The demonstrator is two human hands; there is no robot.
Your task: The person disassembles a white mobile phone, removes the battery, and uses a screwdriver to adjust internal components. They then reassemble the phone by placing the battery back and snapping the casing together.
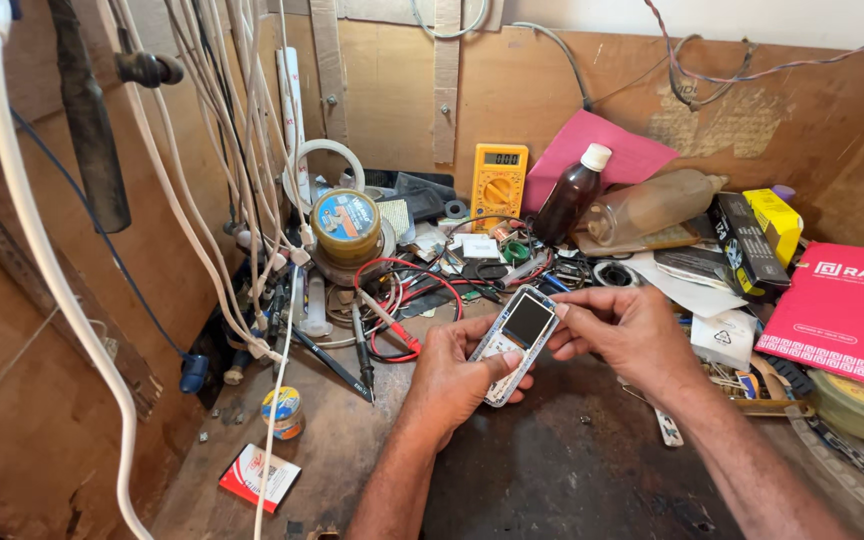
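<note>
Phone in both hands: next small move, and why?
Probably press the phone front seated along its top edge. The left hand cradles the keypad end, the right hand pinches the screen end, and the phone is tilted above the bench, so only a fingertip squeeze fits.

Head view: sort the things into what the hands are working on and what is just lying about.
In hand:
phone, held by left hand and right hand

Lying about:
multimeter
dark bottle
tape roll
red probe
black probe
small jar
pink box
red-and-white packet
</note>
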